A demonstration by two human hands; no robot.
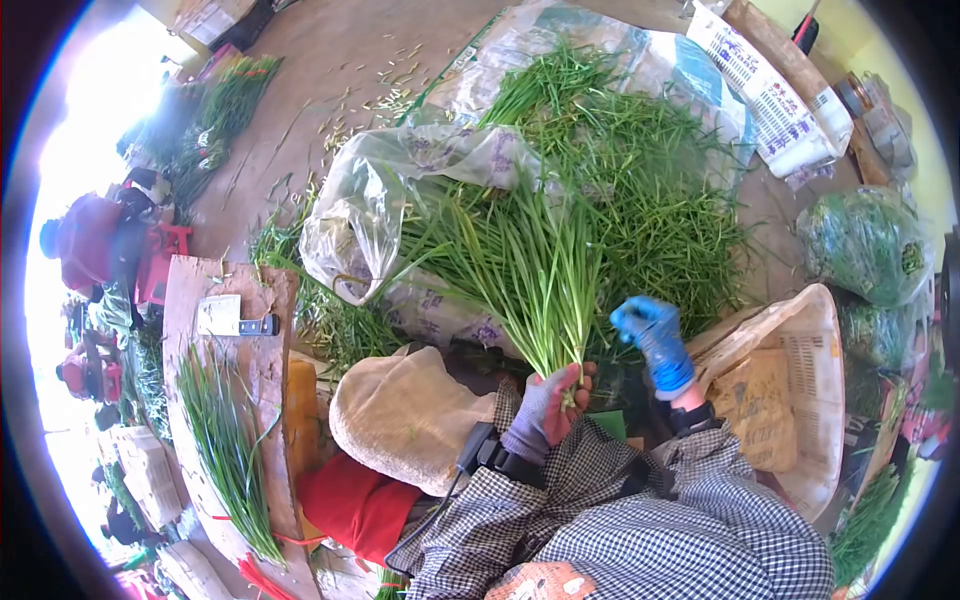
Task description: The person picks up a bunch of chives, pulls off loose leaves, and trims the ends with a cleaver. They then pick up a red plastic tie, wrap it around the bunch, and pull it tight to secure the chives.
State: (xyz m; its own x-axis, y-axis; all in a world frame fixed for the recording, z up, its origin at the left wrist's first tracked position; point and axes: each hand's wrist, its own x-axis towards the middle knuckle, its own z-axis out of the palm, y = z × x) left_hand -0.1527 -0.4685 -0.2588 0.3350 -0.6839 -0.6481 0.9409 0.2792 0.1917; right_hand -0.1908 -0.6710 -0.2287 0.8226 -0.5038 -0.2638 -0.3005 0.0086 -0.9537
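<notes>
My left hand (548, 408), in a grey and pink glove, grips a bunch of garlic chives (550, 290) by the pale stalk ends. Its long green leaves fan out away from me, over a clear plastic bag (350, 215) and a heap of loose leaves. To the right of the bunch, apart from it, is my right hand (655, 345) in a blue glove. The fingers are curled together; whatever they may hold is too small to make out. Loose chive leaves (670, 180) lie in a wide pile on plastic sheeting (640, 55) in front of me.
On my left, a wooden board (275, 370) bears a cleaver (235, 317) and more chives (225, 450). At my right stands a white plastic crate (822, 400), with another crate (765, 100) at the back right. A filled plastic bag (865, 245) sits nearby. Other people (90, 240) are at far left.
</notes>
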